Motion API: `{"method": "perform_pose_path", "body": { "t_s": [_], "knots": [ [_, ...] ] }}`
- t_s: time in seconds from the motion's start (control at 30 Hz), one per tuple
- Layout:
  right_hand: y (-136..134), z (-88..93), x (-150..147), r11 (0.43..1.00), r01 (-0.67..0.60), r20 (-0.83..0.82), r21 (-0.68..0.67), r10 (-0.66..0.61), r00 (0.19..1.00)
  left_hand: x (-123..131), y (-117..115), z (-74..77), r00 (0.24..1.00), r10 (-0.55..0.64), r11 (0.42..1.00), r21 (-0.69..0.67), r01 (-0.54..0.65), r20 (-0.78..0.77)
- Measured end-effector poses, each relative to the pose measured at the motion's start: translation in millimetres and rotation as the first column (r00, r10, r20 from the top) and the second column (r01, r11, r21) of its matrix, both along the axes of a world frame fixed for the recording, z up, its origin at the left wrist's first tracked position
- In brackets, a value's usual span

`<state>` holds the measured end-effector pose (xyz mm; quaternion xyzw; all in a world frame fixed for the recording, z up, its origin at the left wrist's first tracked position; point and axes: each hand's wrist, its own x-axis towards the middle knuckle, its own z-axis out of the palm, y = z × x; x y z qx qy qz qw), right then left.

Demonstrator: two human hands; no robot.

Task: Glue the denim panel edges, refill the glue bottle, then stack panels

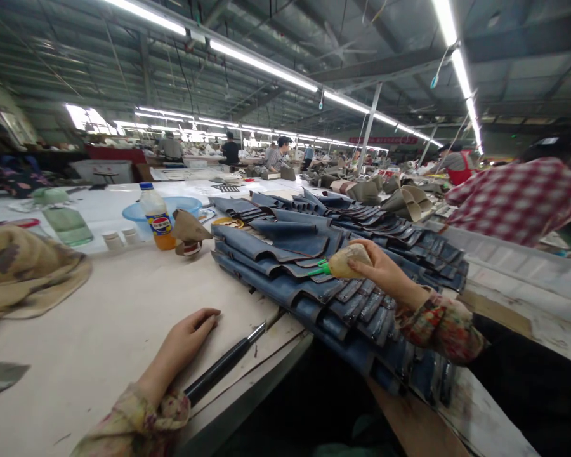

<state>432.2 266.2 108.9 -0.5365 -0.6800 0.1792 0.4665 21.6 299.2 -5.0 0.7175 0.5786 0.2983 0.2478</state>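
My right hand [387, 276] pinches the bottle [343, 261], likely light and squeezable, best held round its belly, nozzle [320, 268] toward nine o'clock, left hand [186, 339] outstretched, empty.

Two bare hands show: one left hand [190, 335] and one right hand [383, 270]. There are one yellowish squeeze bottle with a green nozzle [345, 261], one slim black-handled tool with a metal tip [221, 368], one blue-capped plastic bottle of orange drink [158, 219], one clear green-tinted bottle [66, 222], two small white cylindrical containers [113, 240] and one brown-and-tan patterned cloth [33, 273]. The overlapping dark blue leather-like pieces [295, 236] number well over ten; their exact count cannot be told.
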Motion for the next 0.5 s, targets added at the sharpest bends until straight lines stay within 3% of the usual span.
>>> {"method": "perform_pose_path", "body": {
  "t_s": [0.13, 0.5],
  "knots": [
    [1.3, -4.5, 9.6, 0.999, 0.04, 0.035, 0.014, -0.04, 0.999, 1.0, -0.6, 2.2, 1.0, 0.001, 1.0, -0.014, -0.001, -0.002],
    [-5.5, 9.0, -34.8, 0.996, -0.051, 0.032, 0.071, 0.049, 0.998, 0.4, -0.4, 1.3, 1.0, -0.002, 1.0, -0.013, 0.002, -0.007]
  ]
}}
